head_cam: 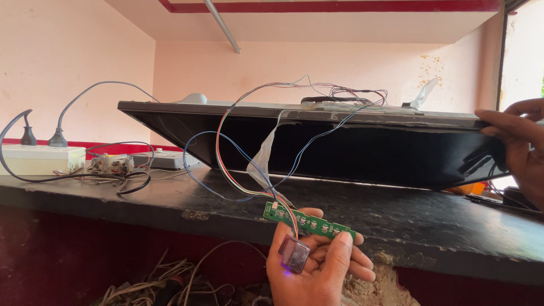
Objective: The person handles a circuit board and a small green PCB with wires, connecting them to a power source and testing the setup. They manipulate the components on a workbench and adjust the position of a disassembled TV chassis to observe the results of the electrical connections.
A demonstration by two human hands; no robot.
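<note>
Bare hands (320, 266), no sleeves visible

circuit strip (310, 222): green | panel (362, 150): black | shelf (170, 201): dark grey | socket box (35, 160): cream | wall (73, 56): pale pink

A wide, flat black screen panel (362, 153) stands tilted on the dark stone counter (170, 204), its face blank.

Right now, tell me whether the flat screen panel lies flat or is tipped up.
Tipped up: the right hand lifts the flat screen panel by its right edge, with daylight visible beneath it.
</note>
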